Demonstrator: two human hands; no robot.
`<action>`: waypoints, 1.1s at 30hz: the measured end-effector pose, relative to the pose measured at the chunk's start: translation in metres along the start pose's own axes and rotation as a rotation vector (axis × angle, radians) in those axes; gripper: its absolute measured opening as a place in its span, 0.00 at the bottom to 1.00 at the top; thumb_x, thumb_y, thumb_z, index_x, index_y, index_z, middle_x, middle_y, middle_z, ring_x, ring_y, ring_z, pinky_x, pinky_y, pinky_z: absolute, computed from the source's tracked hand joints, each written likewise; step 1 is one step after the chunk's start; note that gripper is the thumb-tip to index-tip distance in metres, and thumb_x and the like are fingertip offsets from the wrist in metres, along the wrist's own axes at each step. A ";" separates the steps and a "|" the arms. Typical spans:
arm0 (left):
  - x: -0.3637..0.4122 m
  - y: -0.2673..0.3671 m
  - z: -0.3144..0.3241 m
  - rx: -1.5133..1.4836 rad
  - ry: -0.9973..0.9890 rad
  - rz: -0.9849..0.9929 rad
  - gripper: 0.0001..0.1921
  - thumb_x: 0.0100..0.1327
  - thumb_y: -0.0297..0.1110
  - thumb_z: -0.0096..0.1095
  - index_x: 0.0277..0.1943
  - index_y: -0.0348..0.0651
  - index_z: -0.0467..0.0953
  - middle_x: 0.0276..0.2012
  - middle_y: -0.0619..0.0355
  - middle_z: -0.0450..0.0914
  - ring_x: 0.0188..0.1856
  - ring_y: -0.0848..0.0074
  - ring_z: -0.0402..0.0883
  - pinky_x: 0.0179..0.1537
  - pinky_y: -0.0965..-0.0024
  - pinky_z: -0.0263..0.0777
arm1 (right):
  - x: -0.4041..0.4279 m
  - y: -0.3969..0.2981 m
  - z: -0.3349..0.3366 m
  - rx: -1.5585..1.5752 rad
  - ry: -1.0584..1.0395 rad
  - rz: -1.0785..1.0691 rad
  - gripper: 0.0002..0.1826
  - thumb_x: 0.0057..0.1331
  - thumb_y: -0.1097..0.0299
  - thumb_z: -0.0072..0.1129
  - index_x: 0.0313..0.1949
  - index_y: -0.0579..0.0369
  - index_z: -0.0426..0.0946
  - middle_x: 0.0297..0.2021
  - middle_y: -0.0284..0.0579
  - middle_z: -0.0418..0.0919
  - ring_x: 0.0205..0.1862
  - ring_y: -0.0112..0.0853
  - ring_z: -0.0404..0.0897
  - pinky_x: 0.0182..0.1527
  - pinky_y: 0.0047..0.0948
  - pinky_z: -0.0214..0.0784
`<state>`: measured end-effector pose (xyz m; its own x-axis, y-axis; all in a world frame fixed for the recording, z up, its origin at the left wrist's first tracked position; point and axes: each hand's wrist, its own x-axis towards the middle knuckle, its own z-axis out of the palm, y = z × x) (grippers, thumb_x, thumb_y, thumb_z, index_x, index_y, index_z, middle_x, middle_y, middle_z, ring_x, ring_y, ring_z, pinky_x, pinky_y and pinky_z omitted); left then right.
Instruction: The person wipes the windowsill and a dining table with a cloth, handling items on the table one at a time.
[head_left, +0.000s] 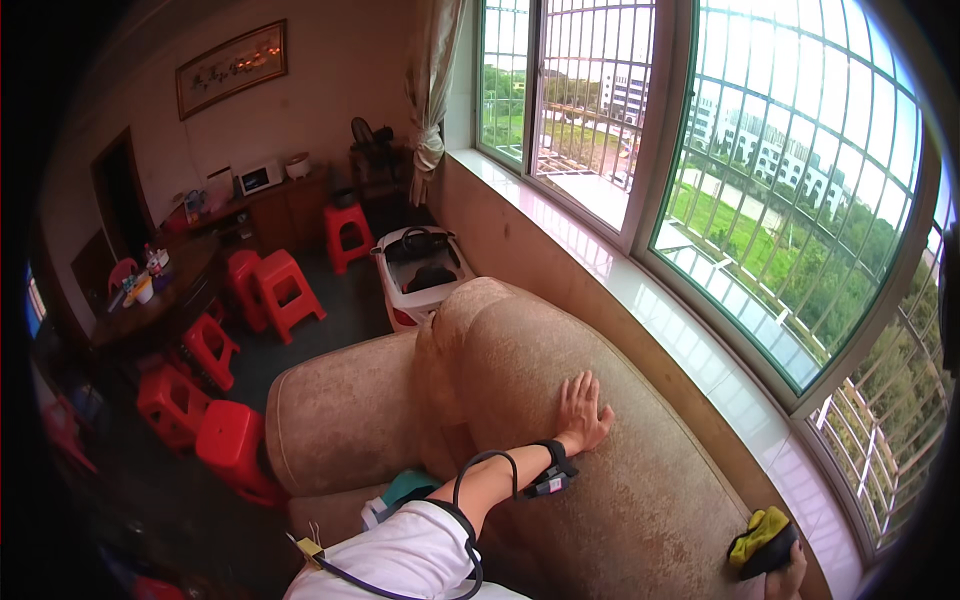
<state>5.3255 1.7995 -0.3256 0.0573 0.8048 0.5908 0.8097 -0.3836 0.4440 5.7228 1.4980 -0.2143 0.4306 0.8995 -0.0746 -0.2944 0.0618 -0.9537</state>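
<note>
My left hand (583, 414) rests palm down on the worn brown backrest of a sofa (525, 345), its fingers spread and nothing in it. A black strap with a small device (551, 480) is around that wrist, and a cable runs up the arm. At the lower right, my right hand (787, 576) grips a yellow and black cloth (763, 541) by its dark side, close to the sofa back's edge. Most of the right hand is cut off or hidden. Beside my left arm, a teal and white object (397, 495) lies on the sofa, partly covered by my sleeve.
A tiled windowsill (697, 360) and barred windows (780, 187) run along the sofa's right. Beyond it stands a white ride-on toy car (420, 270). Several red plastic stools (285, 292) and a dark table (172, 289) are at the left. A curtain (431, 90) hangs by the window.
</note>
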 end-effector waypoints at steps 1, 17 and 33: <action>0.000 0.000 0.000 -0.001 0.004 0.004 0.30 0.57 0.42 0.50 0.58 0.31 0.62 0.63 0.41 0.59 0.66 0.56 0.54 0.67 0.50 0.41 | -0.004 -0.008 0.005 -0.085 0.014 -0.034 0.19 0.67 0.70 0.41 0.54 0.67 0.68 0.51 0.55 0.73 0.51 0.42 0.74 0.55 0.36 0.66; 0.002 -0.002 0.000 -0.015 0.055 0.025 0.28 0.56 0.43 0.50 0.57 0.32 0.64 0.61 0.41 0.63 0.65 0.56 0.57 0.66 0.50 0.43 | -0.032 -0.022 -0.009 -0.064 -0.050 -0.135 0.30 0.66 0.57 0.47 0.58 0.70 0.61 0.50 0.54 0.73 0.50 0.37 0.74 0.56 0.34 0.64; 0.002 -0.003 -0.002 -0.033 0.018 0.044 0.29 0.58 0.43 0.47 0.58 0.31 0.63 0.63 0.41 0.60 0.66 0.55 0.55 0.68 0.51 0.39 | -0.043 0.066 -0.048 0.772 0.266 0.054 0.29 0.68 0.59 0.47 0.62 0.62 0.55 0.55 0.53 0.69 0.53 0.39 0.71 0.58 0.34 0.63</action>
<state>5.3219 1.8010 -0.3243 0.0817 0.7785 0.6224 0.7872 -0.4334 0.4388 5.7257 1.4427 -0.2876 0.5588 0.7827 -0.2741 -0.7831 0.3892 -0.4850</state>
